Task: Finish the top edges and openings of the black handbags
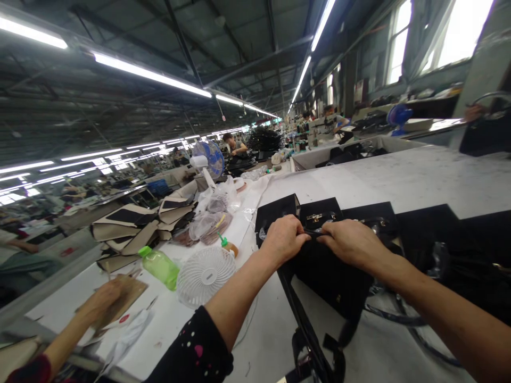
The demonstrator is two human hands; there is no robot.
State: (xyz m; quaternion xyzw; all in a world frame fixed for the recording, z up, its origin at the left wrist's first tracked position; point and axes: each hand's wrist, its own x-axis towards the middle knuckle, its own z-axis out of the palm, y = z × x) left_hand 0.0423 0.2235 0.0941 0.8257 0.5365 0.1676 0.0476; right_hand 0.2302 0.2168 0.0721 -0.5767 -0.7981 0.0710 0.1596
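A black handbag (331, 276) stands on the white worktable (399, 175) in front of me. My left hand (284, 238) is closed on the bag's top edge near a thin black strap. My right hand (351, 242) pinches the same strap just to the right, its fingers pressed together. A gold clasp (315, 217) shows on the bag's flap behind my hands. A long black strap (303, 324) hangs from the bag toward me. More black bags (459, 250) lie to the right.
A small white fan (205, 275), a green bottle (159, 266) and plastic bags (211, 213) lie left of the bag. Stacked tan and black pieces (131, 226) sit further left. Another person's hand (101, 300) rests on a brown piece at lower left. Other workers sit farther down the line.
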